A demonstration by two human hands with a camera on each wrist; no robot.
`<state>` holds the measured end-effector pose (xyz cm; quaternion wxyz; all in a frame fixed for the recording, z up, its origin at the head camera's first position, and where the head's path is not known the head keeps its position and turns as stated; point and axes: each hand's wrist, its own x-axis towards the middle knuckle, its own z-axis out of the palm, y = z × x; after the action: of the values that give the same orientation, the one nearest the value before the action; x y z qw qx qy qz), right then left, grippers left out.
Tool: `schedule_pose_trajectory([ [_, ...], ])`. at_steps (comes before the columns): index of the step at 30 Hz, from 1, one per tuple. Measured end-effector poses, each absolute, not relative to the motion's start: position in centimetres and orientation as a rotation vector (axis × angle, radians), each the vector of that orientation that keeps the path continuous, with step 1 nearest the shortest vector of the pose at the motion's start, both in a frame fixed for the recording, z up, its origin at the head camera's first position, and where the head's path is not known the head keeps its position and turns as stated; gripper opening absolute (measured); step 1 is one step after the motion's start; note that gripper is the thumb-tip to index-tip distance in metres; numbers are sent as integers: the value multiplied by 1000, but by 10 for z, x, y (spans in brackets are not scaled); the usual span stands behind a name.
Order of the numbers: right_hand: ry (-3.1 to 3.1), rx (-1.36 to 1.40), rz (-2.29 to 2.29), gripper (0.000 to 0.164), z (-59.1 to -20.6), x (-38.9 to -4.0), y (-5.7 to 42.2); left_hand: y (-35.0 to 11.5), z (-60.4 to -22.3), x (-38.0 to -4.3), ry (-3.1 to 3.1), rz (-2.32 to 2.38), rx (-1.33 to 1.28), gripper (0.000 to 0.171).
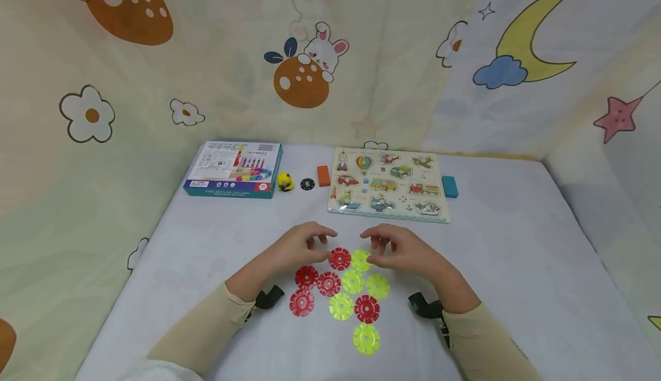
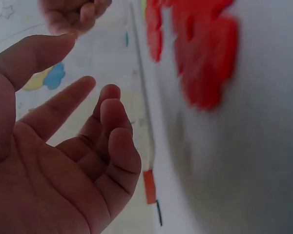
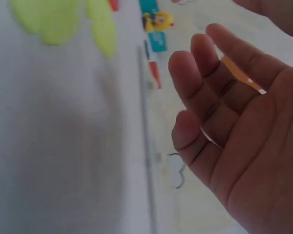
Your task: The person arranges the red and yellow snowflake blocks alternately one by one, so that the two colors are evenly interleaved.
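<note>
Several notched plastic discs lie flat on the white table, some red [image 1: 307,277] and some yellow-green [image 1: 341,306], in a loose cluster. My left hand [image 1: 303,245] hovers at the upper left of the cluster, beside a red disc [image 1: 339,259]. Its fingers are relaxed and bent, and the palm in the left wrist view holds nothing. On the other side is my right hand [image 1: 400,247], its thumb close to a yellow-green disc [image 1: 360,260]; whether it touches cannot be told. The right wrist view shows its fingers loosely curved around nothing.
Behind the hands lies a vehicle picture puzzle board [image 1: 389,186], with a teal block [image 1: 450,186] on its right. Left of it are an orange block [image 1: 323,176], a black round piece [image 1: 307,184], a yellow duck figure [image 1: 285,182] and a crayon box [image 1: 233,170]. Patterned cloth hangs behind.
</note>
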<state>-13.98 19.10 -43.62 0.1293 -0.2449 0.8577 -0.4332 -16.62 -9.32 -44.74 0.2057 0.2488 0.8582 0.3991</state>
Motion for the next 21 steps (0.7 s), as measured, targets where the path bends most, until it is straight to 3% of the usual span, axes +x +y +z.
schedule_pose_trajectory([
  [8, 2474, -573, -1103, 38, -461, -144, 183, -76, -464, -155, 2441, 941, 679, 51],
  [21, 2567, -502, -922, 38, -464, -140, 173, -70, -466, -148, 2575, 702, 814, 53],
])
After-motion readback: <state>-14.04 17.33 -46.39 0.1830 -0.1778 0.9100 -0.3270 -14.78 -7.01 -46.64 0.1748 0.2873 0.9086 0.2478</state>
